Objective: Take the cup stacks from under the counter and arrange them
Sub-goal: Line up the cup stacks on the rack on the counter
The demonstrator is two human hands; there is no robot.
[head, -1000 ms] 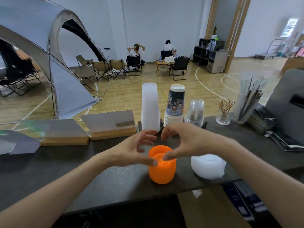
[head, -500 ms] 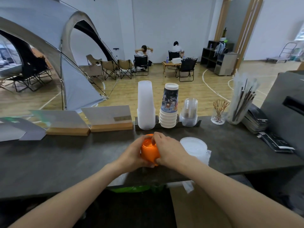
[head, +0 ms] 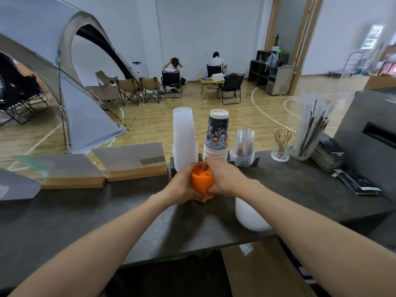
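Gripping the orange cup stack (head: 202,182) from both sides was how things stood: left hand (head: 182,187) wrapped round its left wall, right hand (head: 225,179) clamped on the right with fingers over the top. It sat dead centre of the frame on the dark counter (head: 85,215), just in front of the frosted cup stack (head: 184,138), printed paper cup stack (head: 216,136) and clear plastic cup stack (head: 244,148) lined up at the back edge. A white stack (head: 249,217) lay lower right of centre, under my right forearm. My guess was the orange one's light, smooth plastic, a bit slippery and easy to squash, so I'd squeeze gently around the middle of the walls, not the rim.
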